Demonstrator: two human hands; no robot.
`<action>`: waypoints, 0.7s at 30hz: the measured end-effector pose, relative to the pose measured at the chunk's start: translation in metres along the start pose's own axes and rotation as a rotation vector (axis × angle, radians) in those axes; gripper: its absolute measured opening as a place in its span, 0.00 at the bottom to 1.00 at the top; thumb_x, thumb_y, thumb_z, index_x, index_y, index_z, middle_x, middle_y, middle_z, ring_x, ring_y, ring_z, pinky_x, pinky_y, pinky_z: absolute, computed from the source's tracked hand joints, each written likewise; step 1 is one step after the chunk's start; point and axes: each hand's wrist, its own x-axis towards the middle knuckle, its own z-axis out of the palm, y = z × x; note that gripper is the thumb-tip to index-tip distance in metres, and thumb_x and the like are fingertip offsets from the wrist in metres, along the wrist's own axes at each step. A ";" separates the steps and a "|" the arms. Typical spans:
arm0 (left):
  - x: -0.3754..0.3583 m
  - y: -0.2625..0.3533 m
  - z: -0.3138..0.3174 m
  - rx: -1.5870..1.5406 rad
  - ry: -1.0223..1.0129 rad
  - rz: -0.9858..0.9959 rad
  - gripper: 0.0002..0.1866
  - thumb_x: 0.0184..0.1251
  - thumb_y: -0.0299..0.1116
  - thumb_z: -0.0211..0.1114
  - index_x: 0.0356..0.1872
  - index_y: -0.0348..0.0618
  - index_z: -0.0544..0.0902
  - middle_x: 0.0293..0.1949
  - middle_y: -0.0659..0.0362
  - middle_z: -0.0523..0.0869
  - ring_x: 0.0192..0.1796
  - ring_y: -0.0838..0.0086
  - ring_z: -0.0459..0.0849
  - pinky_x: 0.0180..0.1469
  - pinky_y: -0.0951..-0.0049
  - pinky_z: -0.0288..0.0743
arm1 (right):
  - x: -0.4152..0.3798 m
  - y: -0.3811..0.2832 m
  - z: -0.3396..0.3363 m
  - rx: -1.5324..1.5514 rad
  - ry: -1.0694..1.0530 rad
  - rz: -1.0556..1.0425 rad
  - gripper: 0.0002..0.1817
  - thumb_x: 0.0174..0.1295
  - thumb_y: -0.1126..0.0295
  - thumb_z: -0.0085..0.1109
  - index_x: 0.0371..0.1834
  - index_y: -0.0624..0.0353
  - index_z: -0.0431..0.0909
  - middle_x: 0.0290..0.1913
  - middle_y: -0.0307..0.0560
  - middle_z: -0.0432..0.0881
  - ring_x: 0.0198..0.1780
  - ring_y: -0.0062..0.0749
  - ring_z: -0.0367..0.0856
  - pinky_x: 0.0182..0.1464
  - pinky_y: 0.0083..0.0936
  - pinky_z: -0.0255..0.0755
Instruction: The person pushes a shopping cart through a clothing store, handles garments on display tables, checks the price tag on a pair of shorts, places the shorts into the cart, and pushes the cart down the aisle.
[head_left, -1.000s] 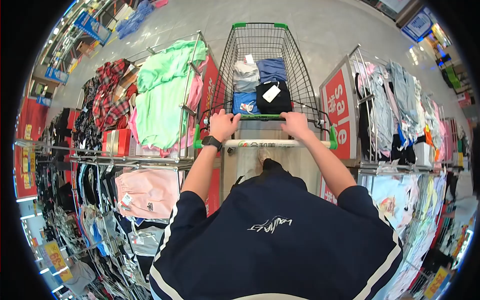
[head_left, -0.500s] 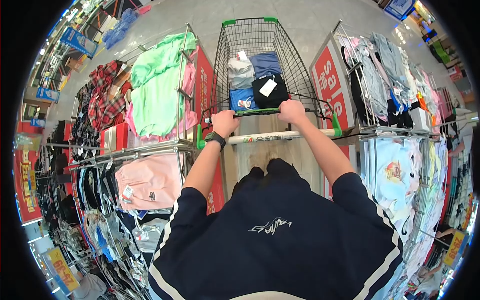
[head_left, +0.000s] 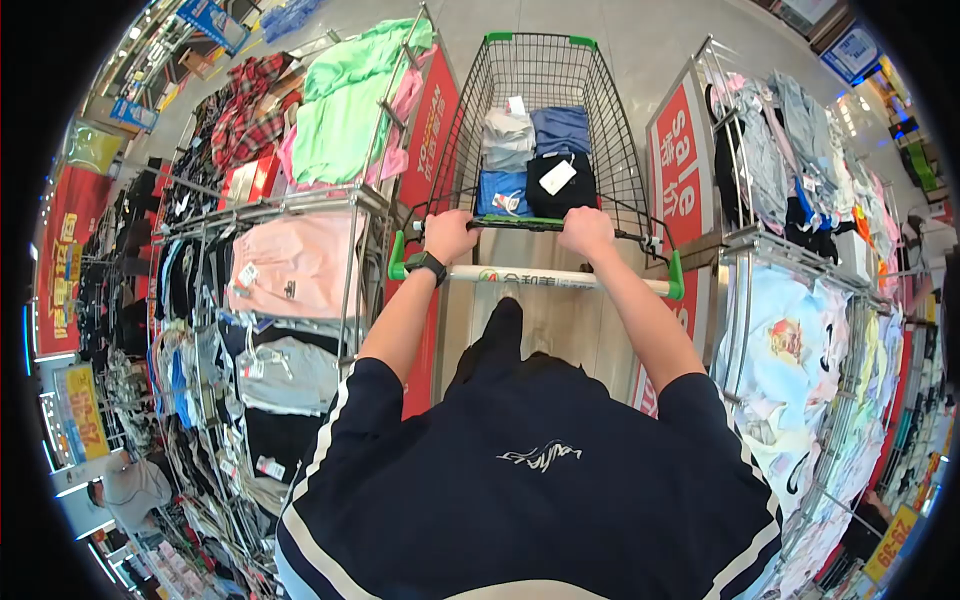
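A wire shopping cart (head_left: pixel 600 110) with green trim stands in front of me in a narrow aisle. Folded clothes (head_left: pixel 535 160) in grey, blue and black lie stacked in its basket, some with white tags. My left hand (head_left: pixel 450 236), with a black watch on the wrist, grips the green rear rail of the cart. My right hand (head_left: pixel 587 231) grips the same rail a little to the right. The white push handle (head_left: pixel 545 277) runs just below both hands.
Metal clothing racks (head_left: pixel 300 200) hang close on the left with green, pink and plaid garments. Another rack (head_left: pixel 790 250) crowds the right. Red sale signs (head_left: pixel 678 165) flank the cart. Grey tiled floor (head_left: pixel 640 30) lies beyond. A person (head_left: pixel 125 485) stands low on the left.
The cart and I have moved forward along the aisle; the racks have slid back past me. Both hands stay on the rear rail.
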 end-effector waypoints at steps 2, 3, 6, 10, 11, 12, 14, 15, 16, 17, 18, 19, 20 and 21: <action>-0.023 0.004 0.008 -0.027 0.012 -0.008 0.14 0.56 0.48 0.68 0.30 0.48 0.88 0.32 0.54 0.88 0.40 0.56 0.87 0.42 0.51 0.70 | -0.021 0.000 0.009 0.003 -0.022 -0.008 0.15 0.49 0.60 0.62 0.33 0.56 0.89 0.36 0.52 0.89 0.41 0.44 0.90 0.44 0.37 0.83; -0.032 0.008 0.007 -0.043 0.028 -0.013 0.14 0.56 0.48 0.68 0.30 0.48 0.87 0.32 0.55 0.88 0.40 0.56 0.87 0.42 0.52 0.70 | -0.030 -0.001 0.009 -0.001 -0.025 -0.015 0.15 0.49 0.60 0.62 0.33 0.56 0.89 0.36 0.52 0.89 0.41 0.44 0.90 0.44 0.36 0.83; -0.060 0.014 0.012 -0.059 0.007 -0.043 0.13 0.56 0.47 0.68 0.30 0.49 0.87 0.33 0.55 0.88 0.40 0.58 0.87 0.42 0.53 0.70 | -0.060 -0.006 0.013 -0.009 -0.031 -0.009 0.16 0.48 0.58 0.63 0.34 0.56 0.90 0.37 0.53 0.89 0.41 0.44 0.90 0.44 0.36 0.83; -0.109 0.024 0.021 -0.082 0.031 -0.040 0.13 0.56 0.47 0.67 0.30 0.49 0.87 0.32 0.55 0.88 0.41 0.58 0.86 0.43 0.52 0.70 | -0.099 -0.009 0.029 -0.002 -0.035 0.007 0.17 0.48 0.58 0.64 0.36 0.57 0.89 0.39 0.53 0.89 0.43 0.45 0.89 0.46 0.37 0.83; -0.118 0.027 0.021 -0.083 0.037 -0.034 0.13 0.57 0.47 0.67 0.30 0.49 0.87 0.32 0.55 0.88 0.41 0.57 0.86 0.43 0.52 0.70 | -0.107 -0.009 0.033 -0.006 -0.035 0.007 0.17 0.49 0.59 0.64 0.36 0.58 0.89 0.39 0.54 0.89 0.43 0.45 0.89 0.46 0.37 0.83; -0.128 0.028 0.020 -0.073 0.052 -0.014 0.16 0.59 0.49 0.67 0.30 0.46 0.87 0.32 0.53 0.87 0.40 0.55 0.86 0.41 0.52 0.72 | -0.116 -0.011 0.037 -0.010 -0.036 0.008 0.17 0.49 0.59 0.64 0.37 0.58 0.89 0.40 0.54 0.89 0.44 0.45 0.89 0.47 0.37 0.83; -0.149 0.030 0.022 -0.074 0.045 -0.026 0.15 0.59 0.48 0.67 0.31 0.47 0.87 0.32 0.53 0.87 0.41 0.56 0.86 0.42 0.52 0.71 | -0.132 -0.014 0.046 -0.032 -0.032 -0.003 0.16 0.49 0.61 0.62 0.37 0.58 0.89 0.40 0.54 0.89 0.44 0.46 0.89 0.48 0.38 0.83; -0.158 0.030 0.025 -0.077 0.042 -0.033 0.15 0.59 0.48 0.67 0.31 0.47 0.87 0.32 0.53 0.87 0.41 0.56 0.86 0.42 0.51 0.71 | -0.142 -0.017 0.047 -0.040 -0.030 -0.001 0.16 0.49 0.61 0.61 0.36 0.57 0.90 0.40 0.54 0.89 0.44 0.47 0.89 0.48 0.38 0.83; -0.168 0.030 0.029 -0.092 0.061 -0.033 0.14 0.58 0.47 0.67 0.31 0.47 0.87 0.32 0.53 0.87 0.41 0.56 0.86 0.42 0.51 0.71 | -0.153 -0.021 0.048 -0.050 -0.030 -0.001 0.16 0.49 0.61 0.61 0.36 0.57 0.90 0.40 0.54 0.89 0.44 0.47 0.89 0.48 0.39 0.83; -0.179 0.031 0.032 -0.096 0.071 -0.023 0.14 0.57 0.47 0.67 0.31 0.48 0.87 0.32 0.53 0.87 0.41 0.56 0.86 0.42 0.51 0.71 | -0.165 -0.024 0.050 -0.061 -0.032 -0.005 0.15 0.49 0.62 0.60 0.35 0.56 0.90 0.40 0.54 0.89 0.44 0.47 0.89 0.48 0.39 0.83; -0.192 0.032 0.032 -0.100 0.080 -0.017 0.14 0.57 0.48 0.67 0.31 0.48 0.87 0.32 0.53 0.87 0.41 0.56 0.86 0.42 0.51 0.71 | -0.176 -0.025 0.056 -0.058 0.007 -0.021 0.14 0.48 0.62 0.60 0.33 0.55 0.90 0.38 0.54 0.89 0.43 0.48 0.89 0.47 0.40 0.83; -0.204 0.033 0.032 -0.104 0.090 -0.019 0.14 0.57 0.48 0.67 0.30 0.48 0.87 0.32 0.53 0.87 0.40 0.55 0.86 0.42 0.51 0.71 | -0.187 -0.027 0.058 -0.071 0.022 -0.019 0.14 0.47 0.62 0.60 0.33 0.54 0.90 0.37 0.54 0.89 0.43 0.48 0.89 0.47 0.40 0.83; -0.217 0.033 0.032 -0.099 0.092 -0.028 0.15 0.56 0.49 0.67 0.30 0.48 0.87 0.31 0.53 0.87 0.40 0.56 0.86 0.42 0.52 0.71 | -0.199 -0.032 0.063 -0.083 0.036 -0.022 0.14 0.47 0.62 0.60 0.33 0.54 0.90 0.36 0.54 0.88 0.42 0.48 0.89 0.46 0.41 0.83; -0.230 0.033 0.034 -0.093 0.092 -0.040 0.15 0.55 0.50 0.68 0.30 0.48 0.87 0.31 0.53 0.87 0.39 0.56 0.86 0.42 0.52 0.71 | -0.212 -0.038 0.069 -0.092 0.047 -0.027 0.13 0.47 0.63 0.60 0.32 0.53 0.90 0.34 0.54 0.88 0.42 0.48 0.88 0.45 0.41 0.83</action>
